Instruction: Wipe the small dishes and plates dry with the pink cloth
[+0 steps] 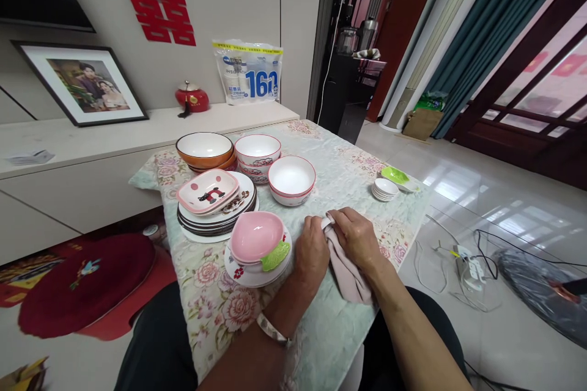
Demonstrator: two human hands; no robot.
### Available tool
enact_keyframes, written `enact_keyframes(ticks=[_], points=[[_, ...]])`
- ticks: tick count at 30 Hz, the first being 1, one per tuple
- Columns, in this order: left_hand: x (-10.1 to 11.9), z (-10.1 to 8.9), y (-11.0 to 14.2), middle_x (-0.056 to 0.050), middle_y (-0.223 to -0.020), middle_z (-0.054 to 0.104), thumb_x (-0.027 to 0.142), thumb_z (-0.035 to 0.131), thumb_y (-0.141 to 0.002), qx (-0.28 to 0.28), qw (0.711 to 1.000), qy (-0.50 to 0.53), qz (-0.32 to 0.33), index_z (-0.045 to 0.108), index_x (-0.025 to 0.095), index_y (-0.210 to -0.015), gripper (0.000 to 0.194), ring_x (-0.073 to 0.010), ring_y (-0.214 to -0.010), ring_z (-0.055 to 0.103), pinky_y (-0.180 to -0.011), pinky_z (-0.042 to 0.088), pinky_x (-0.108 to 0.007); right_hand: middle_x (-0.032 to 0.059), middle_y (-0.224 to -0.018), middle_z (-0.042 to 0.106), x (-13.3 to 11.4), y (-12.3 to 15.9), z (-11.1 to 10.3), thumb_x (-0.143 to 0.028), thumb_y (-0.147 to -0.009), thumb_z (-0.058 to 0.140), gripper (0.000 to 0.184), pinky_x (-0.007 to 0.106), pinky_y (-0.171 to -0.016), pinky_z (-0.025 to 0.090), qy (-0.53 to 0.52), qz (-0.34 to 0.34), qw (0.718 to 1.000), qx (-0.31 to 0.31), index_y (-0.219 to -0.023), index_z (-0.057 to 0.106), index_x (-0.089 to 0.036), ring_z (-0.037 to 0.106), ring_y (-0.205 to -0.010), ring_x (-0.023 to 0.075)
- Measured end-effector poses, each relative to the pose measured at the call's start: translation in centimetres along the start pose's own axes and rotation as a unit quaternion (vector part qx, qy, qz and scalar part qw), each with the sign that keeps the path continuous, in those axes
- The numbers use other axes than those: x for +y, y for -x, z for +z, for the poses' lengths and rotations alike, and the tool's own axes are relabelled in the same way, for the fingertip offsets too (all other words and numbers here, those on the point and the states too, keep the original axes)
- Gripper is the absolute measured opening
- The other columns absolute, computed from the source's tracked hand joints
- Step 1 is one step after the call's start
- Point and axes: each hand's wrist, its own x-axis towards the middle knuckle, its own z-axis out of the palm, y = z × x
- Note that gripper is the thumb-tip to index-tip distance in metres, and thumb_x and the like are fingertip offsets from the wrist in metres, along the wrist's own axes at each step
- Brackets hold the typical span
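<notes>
My left hand (312, 252) is closed on a small white dish (326, 222), of which only a sliver shows between my hands. Pressed against the same piece, my right hand (360, 238) grips a pale pink cloth (348, 275) that hangs down onto the tablecloth. Just left of my left hand, a pink bowl (257, 236) with a green leaf rests on flowered plates (250, 276). Beyond my hands are stacked white bowls with red rims (292, 177). A stack of small white dishes (385, 189) stands to the right, beside a green leaf-shaped dish (395, 176).
Orange bowls (205, 149) and a stack of dark-rimmed plates (206, 229) topped by a pink patterned dish (208, 191) occupy the table's left side. Behind is a white cabinet (160, 125) with a red pot (191, 98). Cables and a power strip (470, 269) lie on the right floor.
</notes>
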Motion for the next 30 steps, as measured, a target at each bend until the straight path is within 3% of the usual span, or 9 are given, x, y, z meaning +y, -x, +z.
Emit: enact_keyframes(ticks=[5, 8, 13, 16, 18, 20, 24, 27, 30], points=[[-0.1, 0.4, -0.2, -0.011, -0.097, 0.063, 0.009, 0.036, -0.092, 0.054, 0.997, 0.053, -0.009, 0.052, 0.020, -0.092, 0.020, -0.0242, -0.093, 0.060, -0.079, 0.045, -0.035, 0.0058, -0.086, 0.070, 0.0, -0.4, 0.6, -0.026, -0.093, 0.053, 0.019, 0.028, -0.075, 0.047, -0.155, 0.100, 0.983, 0.014, -0.093, 0.071, -0.018, 0.064, -0.080, 0.0189], [-0.3, 0.7, -0.3, -0.011, -0.096, 0.063, 0.009, 0.037, -0.090, 0.085, 0.993, 0.086, -0.020, 0.052, 0.019, -0.094, 0.019, -0.0249, -0.094, 0.060, -0.080, 0.046, -0.035, 0.0002, -0.067, 0.062, -0.2, -0.6, 0.8, -0.033, -0.090, 0.057, 0.023, 0.025, -0.063, 0.042, -0.245, 0.183, 0.952, -0.023, -0.076, 0.067, -0.017, 0.056, -0.066, 0.0151], [-0.7, 0.7, -0.4, -0.012, -0.098, 0.063, 0.011, 0.036, -0.091, 0.131, 0.983, 0.123, -0.031, 0.052, 0.019, -0.097, 0.019, -0.0250, -0.095, 0.060, -0.083, 0.047, -0.037, -0.0044, -0.055, 0.046, -0.6, -0.3, 1.4, -0.044, -0.089, 0.056, 0.034, 0.023, -0.049, 0.031, -0.364, 0.268, 0.885, -0.113, -0.068, 0.060, -0.017, 0.039, -0.052, 0.0109], [-0.6, 0.3, -0.3, -0.011, -0.100, 0.063, 0.012, 0.038, -0.090, 0.103, 0.989, 0.103, -0.027, 0.052, 0.019, -0.099, 0.018, -0.0253, -0.097, 0.060, -0.084, 0.047, -0.037, -0.0024, -0.058, 0.050, -0.4, -0.1, 1.3, -0.039, -0.091, 0.053, 0.031, 0.024, -0.054, 0.035, -0.280, 0.228, 0.928, -0.094, -0.068, 0.059, -0.017, 0.044, -0.055, 0.0124], [-0.4, 0.1, -0.2, -0.012, -0.101, 0.063, 0.011, 0.040, -0.089, 0.068, 0.995, 0.074, -0.016, 0.053, 0.018, -0.100, 0.019, -0.0257, -0.099, 0.060, -0.085, 0.046, -0.037, 0.0021, -0.068, 0.059, -0.1, -0.1, 0.8, -0.031, -0.092, 0.050, 0.026, 0.026, -0.062, 0.039, -0.159, 0.152, 0.974, -0.053, -0.075, 0.063, -0.017, 0.052, -0.064, 0.0154], [-0.2, -0.1, -0.1, -0.012, -0.103, 0.062, 0.008, 0.038, -0.088, 0.035, 0.998, 0.048, -0.005, 0.053, 0.019, -0.099, 0.022, -0.0255, -0.099, 0.060, -0.083, 0.046, -0.036, 0.0066, -0.080, 0.064, 0.1, -0.1, 0.4, -0.025, -0.093, 0.047, 0.023, 0.027, -0.068, 0.042, -0.058, 0.075, 0.995, -0.024, -0.085, 0.067, -0.017, 0.057, -0.073, 0.0183], [0.0, 0.0, -0.1, -0.012, -0.101, 0.064, 0.006, 0.034, -0.089, 0.002, 0.999, 0.045, -0.007, 0.052, 0.020, -0.096, 0.024, -0.0241, -0.095, 0.061, -0.081, 0.045, -0.034, 0.0096, -0.088, 0.067, 0.2, -0.1, 0.4, -0.024, -0.095, 0.044, 0.026, 0.028, -0.073, 0.045, -0.030, 0.037, 0.999, 0.012, -0.099, 0.069, -0.017, 0.062, -0.080, 0.0200], [-0.1, 0.3, -0.3, -0.011, -0.096, 0.065, 0.010, 0.035, -0.090, 0.031, 0.996, 0.077, -0.031, 0.051, 0.021, -0.096, 0.020, -0.0237, -0.093, 0.062, -0.079, 0.045, -0.033, 0.0066, -0.084, 0.068, 0.1, -0.3, 1.1, -0.028, -0.093, 0.050, 0.021, 0.028, -0.073, 0.045, -0.125, 0.098, 0.987, 0.025, -0.093, 0.068, -0.018, 0.062, -0.078, 0.0191], [-0.3, 0.5, -0.3, -0.011, -0.097, 0.066, 0.011, 0.037, -0.089, 0.066, 0.990, 0.116, -0.044, 0.051, 0.021, -0.096, 0.019, -0.0247, -0.094, 0.063, -0.079, 0.046, -0.035, 0.0001, -0.067, 0.062, -0.1, -0.5, 1.5, -0.033, -0.090, 0.054, 0.024, 0.025, -0.062, 0.042, -0.212, 0.176, 0.961, -0.018, -0.075, 0.064, -0.018, 0.055, -0.064, 0.0153]])
